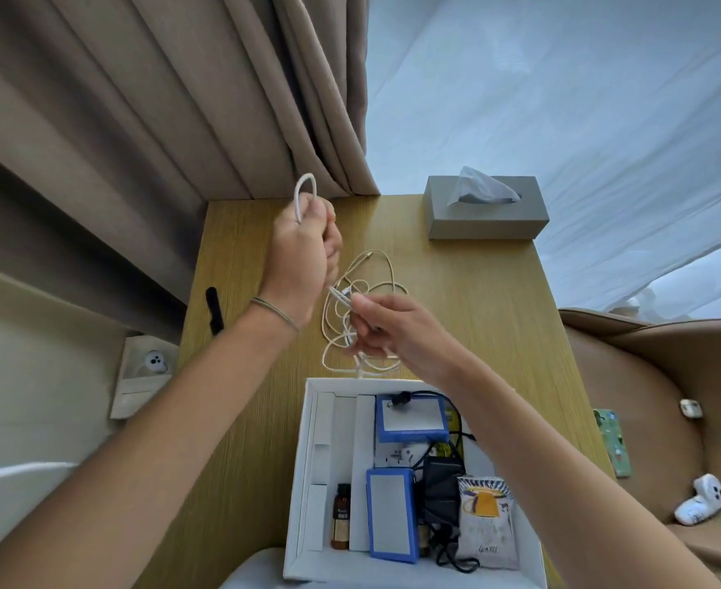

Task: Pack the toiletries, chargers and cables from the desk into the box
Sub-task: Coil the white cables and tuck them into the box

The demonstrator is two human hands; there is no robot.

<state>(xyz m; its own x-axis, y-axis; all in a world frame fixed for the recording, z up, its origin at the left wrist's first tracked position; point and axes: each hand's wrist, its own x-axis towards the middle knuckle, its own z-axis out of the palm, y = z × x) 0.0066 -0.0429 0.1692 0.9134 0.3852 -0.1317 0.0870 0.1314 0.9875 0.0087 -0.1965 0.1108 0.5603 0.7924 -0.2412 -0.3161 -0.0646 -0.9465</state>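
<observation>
A long white cable (376, 286) lies in loose loops on the wooden desk (478, 299), just beyond the white box (303, 482). My left hand (303, 257) is raised over the desk and grips a loop of this cable that sticks up above the fist. My right hand (388, 329) pinches another stretch of the cable near its plug end, over the tangle. The box holds two blue-edged packs (393, 516), a black charger with cables (439, 491), a small brown bottle (342, 516) and a printed sachet (486, 525).
A grey tissue box (486, 210) stands at the desk's far right corner. A black comb-like object (214, 310) lies at the left edge by beige curtains. A wall socket (146, 376) sits low on the left. A brown chair (669, 397) with small items is on the right.
</observation>
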